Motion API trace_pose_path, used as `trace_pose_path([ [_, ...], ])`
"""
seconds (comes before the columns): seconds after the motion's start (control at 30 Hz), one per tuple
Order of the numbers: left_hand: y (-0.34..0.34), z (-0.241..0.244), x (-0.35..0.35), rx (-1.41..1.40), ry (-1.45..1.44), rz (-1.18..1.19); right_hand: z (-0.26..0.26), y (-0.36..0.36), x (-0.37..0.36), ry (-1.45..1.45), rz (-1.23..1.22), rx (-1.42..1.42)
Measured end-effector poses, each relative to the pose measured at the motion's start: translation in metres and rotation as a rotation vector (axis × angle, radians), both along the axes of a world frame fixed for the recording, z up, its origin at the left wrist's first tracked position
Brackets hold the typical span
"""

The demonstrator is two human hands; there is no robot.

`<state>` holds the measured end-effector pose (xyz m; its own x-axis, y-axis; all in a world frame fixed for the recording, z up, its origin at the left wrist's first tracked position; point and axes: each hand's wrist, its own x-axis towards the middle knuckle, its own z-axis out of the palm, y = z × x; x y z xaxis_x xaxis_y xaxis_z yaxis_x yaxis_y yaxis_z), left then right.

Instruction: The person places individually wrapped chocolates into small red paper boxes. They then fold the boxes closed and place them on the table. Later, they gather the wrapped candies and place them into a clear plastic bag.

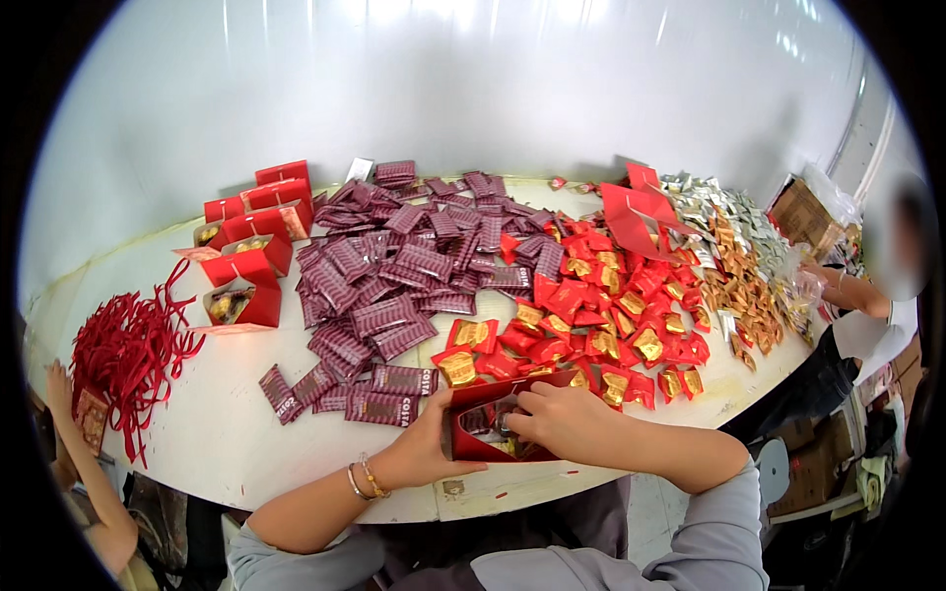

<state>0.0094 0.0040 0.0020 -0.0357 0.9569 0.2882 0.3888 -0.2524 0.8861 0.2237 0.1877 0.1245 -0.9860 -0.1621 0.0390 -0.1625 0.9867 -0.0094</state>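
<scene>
My left hand (421, 447) grips the left end of an open red gift box (473, 436) at the table's near edge. Inside the box lie wrapped sweets, partly hidden. My right hand (550, 421) reaches into the box's right side, its fingertips at the contents; whether they pinch a sweet cannot be seen. Just behind the box spread purple Costa packets (403, 277) and, to their right, red and gold wrapped candies (584, 318).
Several filled red boxes (255, 303) stand at the left, beside a heap of red ribbons (126, 362). Open red boxes (635, 214) stand behind the candies. Orange (739, 281) and silver packets (724, 210) lie right. Co-workers' arms show at left (89, 473) and right (850, 292).
</scene>
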Motion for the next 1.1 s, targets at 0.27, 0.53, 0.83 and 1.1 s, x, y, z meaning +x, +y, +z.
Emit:
trace_pose_path([
  [0.27, 0.000, -0.002, 0.002, 0.007, -0.001, 0.027, 0.038, 0.020, 0.042, 0.102, -0.201, -0.404],
  [0.53, 0.006, -0.007, 0.003, 0.151, -0.009, -0.053, -0.078, 0.008, 0.074, 0.366, -0.413, -1.009],
  [0.83, 0.003, 0.012, 0.020, 0.021, -0.238, -0.034, -0.101, 0.001, 0.075, 0.432, -0.469, -1.069],
  [1.1, -0.040, 0.039, -0.007, -0.036, -0.293, 0.045, -0.083, -0.006, 0.070, 0.482, -0.400, -1.039],
])
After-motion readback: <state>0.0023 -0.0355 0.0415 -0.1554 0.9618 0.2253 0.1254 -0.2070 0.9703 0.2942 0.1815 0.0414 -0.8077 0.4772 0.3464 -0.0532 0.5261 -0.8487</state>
